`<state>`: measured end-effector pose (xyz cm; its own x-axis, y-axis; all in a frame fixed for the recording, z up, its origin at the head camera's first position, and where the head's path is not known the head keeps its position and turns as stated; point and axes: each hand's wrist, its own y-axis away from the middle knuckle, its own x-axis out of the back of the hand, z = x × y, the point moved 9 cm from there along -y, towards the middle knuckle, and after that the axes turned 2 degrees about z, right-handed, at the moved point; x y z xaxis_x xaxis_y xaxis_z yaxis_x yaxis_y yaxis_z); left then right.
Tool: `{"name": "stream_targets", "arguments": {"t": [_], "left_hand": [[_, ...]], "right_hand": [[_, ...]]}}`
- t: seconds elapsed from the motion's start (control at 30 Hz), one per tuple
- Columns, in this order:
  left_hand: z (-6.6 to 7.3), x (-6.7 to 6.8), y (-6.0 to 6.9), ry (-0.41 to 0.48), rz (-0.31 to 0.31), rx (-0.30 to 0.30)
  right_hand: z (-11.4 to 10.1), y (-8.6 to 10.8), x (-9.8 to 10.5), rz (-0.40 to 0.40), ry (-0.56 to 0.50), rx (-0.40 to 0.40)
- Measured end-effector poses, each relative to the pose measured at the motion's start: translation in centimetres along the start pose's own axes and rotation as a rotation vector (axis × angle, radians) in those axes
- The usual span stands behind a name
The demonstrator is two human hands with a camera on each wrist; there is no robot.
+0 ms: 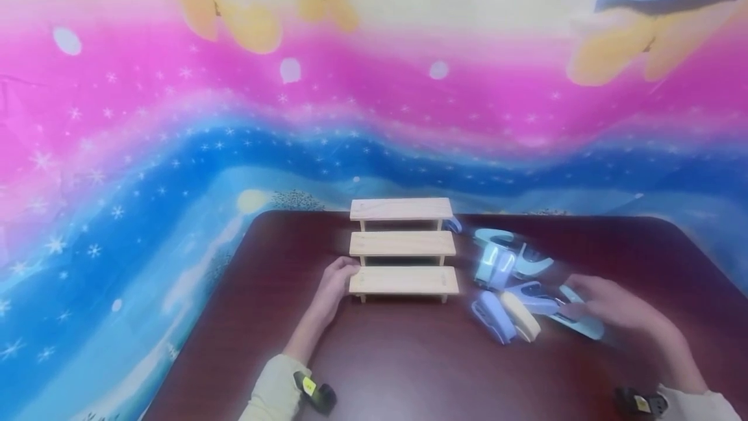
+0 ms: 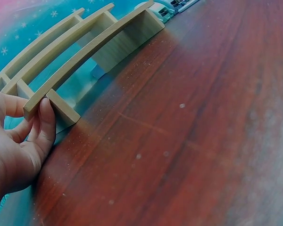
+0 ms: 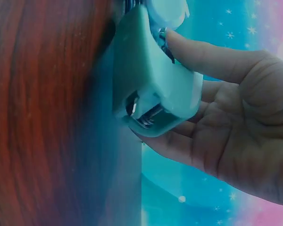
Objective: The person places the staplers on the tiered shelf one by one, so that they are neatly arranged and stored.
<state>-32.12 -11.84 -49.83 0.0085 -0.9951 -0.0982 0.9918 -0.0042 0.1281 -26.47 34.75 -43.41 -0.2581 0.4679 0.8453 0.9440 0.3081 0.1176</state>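
Observation:
A three-step wooden stand (image 1: pixel 403 281) sits mid-table. My left hand (image 1: pixel 337 286) is at the left end of its lowest step; in the left wrist view the thumb and fingers of that hand (image 2: pixel 19 150) pinch the board's end (image 2: pixel 35 101). To the right, my right hand (image 1: pixel 616 304) grips a pale green stapler (image 1: pixel 584 327) at the edge of a pile. Seen from the right wrist, the thumb lies on one side of the stapler (image 3: pixel 151 75) and the fingers curl round the other.
Beside the held one lie a blue-violet stapler (image 1: pixel 493 317), a cream stapler (image 1: pixel 521 317) and several more in green and violet (image 1: pixel 497 265). A small blue thing (image 1: pixel 452 225) shows behind the stand's top right. A patterned cloth (image 1: pixel 374 115) hangs behind the dark red table (image 1: pixel 397 369).

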Motion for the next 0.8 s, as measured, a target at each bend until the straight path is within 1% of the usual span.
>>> {"name": "stream_targets", "arguments": {"t": [0.13,0.2,0.27,0.3,0.37,0.47,0.53,0.63,0.7,0.77,0.8], "left_hand": [[0.0,0.0,0.1,0.003,-0.011,-0.013],[0.1,-0.1,0.1,0.001,-0.014,-0.017],[0.1,0.0,0.1,-0.001,-0.014,-0.017],[0.1,0.0,0.1,-0.008,-0.014,-0.017],[0.0,0.0,0.0,-0.015,-0.010,-0.007],[0.1,0.1,0.0,-0.025,-0.006,-0.005],[0.3,0.1,0.0,-0.029,-0.002,-0.012],[0.4,0.1,-0.1,-0.030,-0.001,-0.018],[0.3,0.1,-0.1,-0.026,-0.003,-0.018],[0.2,0.1,-0.1,-0.023,-0.005,-0.017],[0.2,0.0,-0.1,-0.022,-0.006,-0.018]], "right_hand": [[-0.1,0.4,0.6,0.024,-0.014,0.001],[-0.6,0.5,1.0,0.058,-0.018,0.036],[-0.9,0.7,1.3,0.084,-0.019,0.049],[-0.9,0.8,1.4,0.087,-0.020,0.041],[-0.9,0.8,1.3,0.072,-0.056,0.013],[-0.4,0.8,1.2,0.032,-0.109,-0.063],[-0.3,0.7,1.2,0.031,-0.138,-0.076],[-0.6,0.5,1.6,0.071,-0.142,-0.044],[-1.0,0.4,2.1,0.120,-0.151,-0.011],[-1.4,0.4,2.6,0.175,-0.185,0.026],[-1.6,0.5,2.9,0.204,-0.194,0.031]]}}
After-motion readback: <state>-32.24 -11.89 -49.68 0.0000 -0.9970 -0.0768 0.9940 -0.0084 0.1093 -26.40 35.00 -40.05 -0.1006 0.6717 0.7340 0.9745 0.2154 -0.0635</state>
